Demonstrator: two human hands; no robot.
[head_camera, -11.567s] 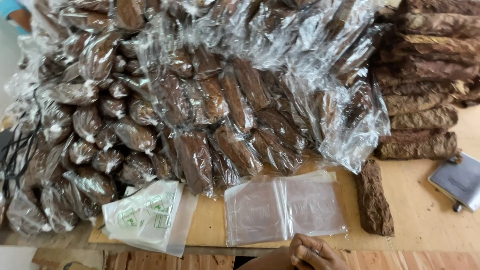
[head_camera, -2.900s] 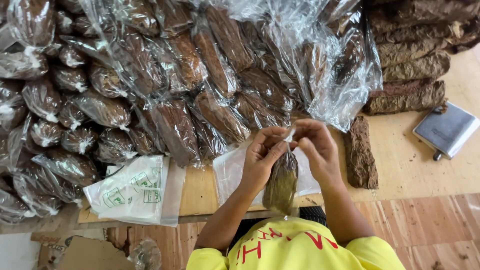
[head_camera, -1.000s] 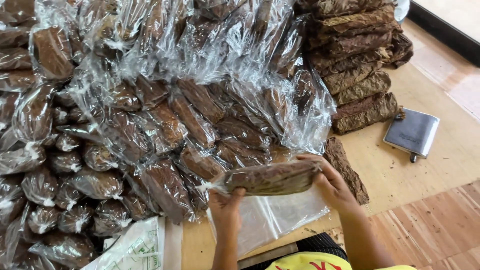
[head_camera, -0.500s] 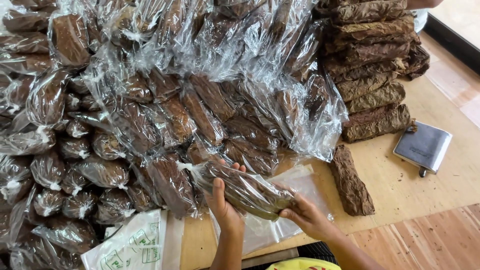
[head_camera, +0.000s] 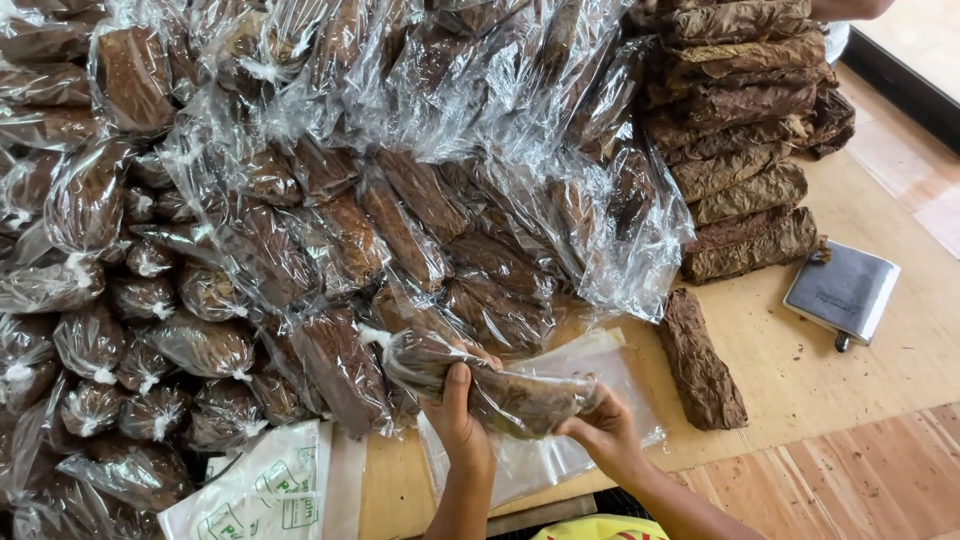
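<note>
Both my hands hold one clear plastic bag filled with a brown dried-leaf bundle (head_camera: 500, 392), lying nearly level in front of the big heap. My left hand (head_camera: 455, 415) grips its left half, thumb up over the bag. My right hand (head_camera: 603, 432) pinches its right end. Under the bag lies a stack of empty clear plastic bags (head_camera: 560, 460) on the wooden table (head_camera: 800, 390). The heap of bagged leaf bundles (head_camera: 330, 220) starts just behind my left hand.
An unbagged brown leaf bundle (head_camera: 700, 360) lies right of my hands. A stack of bare leaf bundles (head_camera: 745, 150) stands at the back right. A small grey digital scale (head_camera: 843, 292) sits at the right. White printed bags (head_camera: 265, 490) lie at the front left.
The bagged bundle has been lowered and tilted, its left end now toward the heap. My left hand shifted along it and my right hand moved to its right end. The view swung slightly left.
</note>
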